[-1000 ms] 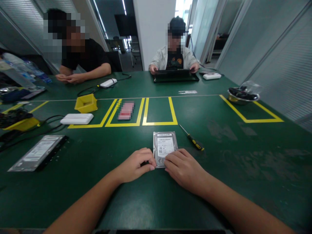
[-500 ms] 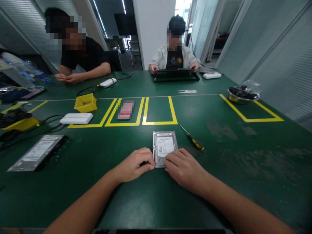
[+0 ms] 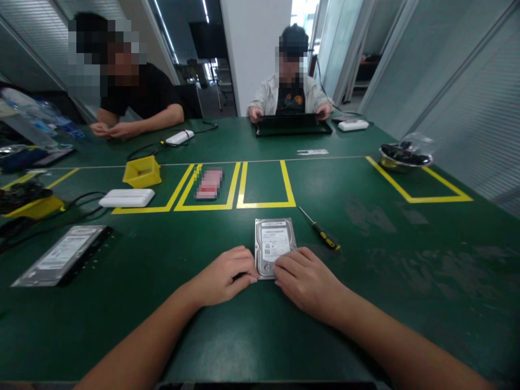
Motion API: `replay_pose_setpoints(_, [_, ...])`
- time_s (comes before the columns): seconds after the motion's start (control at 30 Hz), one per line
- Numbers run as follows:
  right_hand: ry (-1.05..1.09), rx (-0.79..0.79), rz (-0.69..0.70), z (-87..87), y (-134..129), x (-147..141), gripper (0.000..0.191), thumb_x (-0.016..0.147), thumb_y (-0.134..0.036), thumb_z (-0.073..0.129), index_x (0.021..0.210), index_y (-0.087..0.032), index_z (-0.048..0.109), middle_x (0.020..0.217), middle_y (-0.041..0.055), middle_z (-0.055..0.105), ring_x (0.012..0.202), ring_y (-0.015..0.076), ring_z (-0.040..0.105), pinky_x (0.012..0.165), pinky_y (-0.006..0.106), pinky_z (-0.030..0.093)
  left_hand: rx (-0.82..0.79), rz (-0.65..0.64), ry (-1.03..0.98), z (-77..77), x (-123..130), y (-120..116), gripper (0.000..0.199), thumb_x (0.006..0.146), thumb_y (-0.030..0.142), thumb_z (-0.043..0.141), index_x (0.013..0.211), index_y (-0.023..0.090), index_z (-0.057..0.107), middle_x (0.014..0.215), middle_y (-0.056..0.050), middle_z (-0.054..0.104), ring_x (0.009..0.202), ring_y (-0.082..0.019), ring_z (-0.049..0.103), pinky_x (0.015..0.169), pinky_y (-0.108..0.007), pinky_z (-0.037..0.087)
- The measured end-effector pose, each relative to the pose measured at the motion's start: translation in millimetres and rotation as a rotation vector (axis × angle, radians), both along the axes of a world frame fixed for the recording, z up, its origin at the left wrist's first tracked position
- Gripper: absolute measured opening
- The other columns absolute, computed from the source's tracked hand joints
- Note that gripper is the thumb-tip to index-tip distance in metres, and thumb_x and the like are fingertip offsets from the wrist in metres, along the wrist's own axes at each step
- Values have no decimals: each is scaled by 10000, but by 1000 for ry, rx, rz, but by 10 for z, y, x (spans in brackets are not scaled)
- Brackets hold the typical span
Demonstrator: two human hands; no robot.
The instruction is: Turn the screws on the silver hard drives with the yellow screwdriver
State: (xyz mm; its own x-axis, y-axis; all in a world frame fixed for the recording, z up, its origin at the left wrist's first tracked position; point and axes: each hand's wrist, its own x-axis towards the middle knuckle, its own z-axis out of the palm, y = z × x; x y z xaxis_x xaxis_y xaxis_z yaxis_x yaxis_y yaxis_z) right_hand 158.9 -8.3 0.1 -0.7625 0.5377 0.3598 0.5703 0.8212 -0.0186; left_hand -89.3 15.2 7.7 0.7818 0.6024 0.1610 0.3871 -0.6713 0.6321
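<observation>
A silver hard drive point(image 3: 274, 241) with a white label lies flat on the green table in front of me. My left hand point(image 3: 227, 273) has its curled fingers and thumb closed at the drive's lower left edge. Across the lower right corner my right hand point(image 3: 303, 276) rests with bent fingers, covering that corner and part of the label; its thumb is hidden. To the right of the drive lies a screwdriver point(image 3: 325, 237) with a black and yellow handle, its shaft pointing away to the upper left.
Left on the table are a larger drive-like unit point(image 3: 67, 252), a white power bank-like box point(image 3: 127, 198) and a yellow bin point(image 3: 142, 172). Yellow tape frames a pixelated pink item point(image 3: 209, 184). A bowl of dark parts point(image 3: 405, 158) stands right. Two people sit opposite, one holding a black panel point(image 3: 293, 124).
Both my hands stay at the hard drive; the left fingers and thumb look slightly closer together. The drive and screwdriver have not visibly moved.
</observation>
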Motion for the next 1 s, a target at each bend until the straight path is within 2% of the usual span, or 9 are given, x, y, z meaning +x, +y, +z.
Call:
replay_pose_setpoints(0.23, [72, 9, 19, 74, 13, 7, 129, 939, -184, 543, 918, -164, 669, 905, 58, 685, 889, 185, 583, 811, 346, 396, -17, 24, -13, -9, -8, -9, 144, 957, 222, 510, 918, 178, 641, 896, -50, 634, 869, -170, 547, 809, -311, 417])
replay_pose_setpoints(0.3, [112, 46, -23, 103, 29, 35, 144, 938, -186, 538, 917, -163, 679, 905, 63, 692, 893, 188, 585, 806, 344, 395, -30, 34, -18, -12, -14, -8, 138, 955, 231, 516, 926, 180, 640, 902, -52, 640, 882, -175, 552, 815, -313, 425])
replay_pose_setpoints(0.43, [145, 137, -302, 172, 82, 134, 167, 932, -221, 544, 872, -163, 689, 892, 75, 699, 844, 212, 565, 770, 362, 383, -58, 42, -20, -13, -21, -6, 131, 952, 237, 519, 915, 179, 630, 903, -52, 645, 894, -179, 560, 818, -313, 437])
replay_pose_setpoints(0.53, [48, 133, -537, 219, 130, 219, 167, 934, -232, 535, 915, -166, 687, 961, 92, 694, 869, 237, 560, 756, 376, 367, -64, 38, -21, -6, -19, -9, 125, 949, 228, 519, 904, 177, 624, 899, -48, 642, 889, -174, 560, 815, -309, 435])
replay_pose_setpoints(0.63, [-75, 111, -708, 244, 173, 288, 162, 927, -215, 537, 1001, -162, 672, 1041, 122, 681, 908, 268, 563, 724, 385, 351, -60, 37, -15, 2, -13, -14, 109, 940, 210, 525, 903, 175, 621, 896, -44, 638, 889, -170, 558, 817, -306, 431])
replay_pose_setpoints(0.77, [-192, 75, -813, 254, 219, 359, 168, 911, -210, 550, 1032, -161, 655, 1034, 135, 676, 883, 289, 586, 676, 381, 339, -33, 49, 0, -1, -4, -17, 95, 919, 196, 530, 907, 174, 621, 880, -49, 632, 864, -176, 548, 793, -312, 430])
replay_pose_setpoints(1.0, [-289, -21, -900, 256, 308, 471, 172, 942, -246, 497, 879, -173, 640, 898, 101, 676, 792, 276, 647, 592, 345, 334, 9, 46, 12, -1, 2, -22, 77, 896, 180, 533, 885, 174, 609, 842, -40, 622, 832, -176, 535, 778, -322, 406])
